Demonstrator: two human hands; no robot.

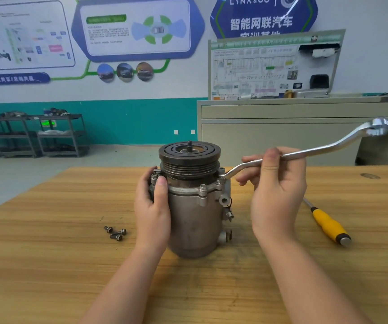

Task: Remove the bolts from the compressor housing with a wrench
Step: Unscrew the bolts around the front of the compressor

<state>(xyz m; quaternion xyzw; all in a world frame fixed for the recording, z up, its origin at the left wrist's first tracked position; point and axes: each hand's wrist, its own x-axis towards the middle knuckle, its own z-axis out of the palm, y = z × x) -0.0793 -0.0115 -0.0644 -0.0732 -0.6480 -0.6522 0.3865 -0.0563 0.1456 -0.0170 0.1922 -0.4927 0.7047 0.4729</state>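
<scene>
Head view: wrench (305,152) seated on a right-flange bolt (220,182), mid-loosening.
Left hand (152,204) braces the housing (195,220), right hand (279,190) grips the wrench; next, swing the handle.

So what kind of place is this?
Probably an automotive training workshop: car-technology posters on the wall, a wiring-diagram training board, and parts racks behind the wooden workbench.

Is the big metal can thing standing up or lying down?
Standing up. The compressor rests on its base on the table, pulley on top.
</scene>
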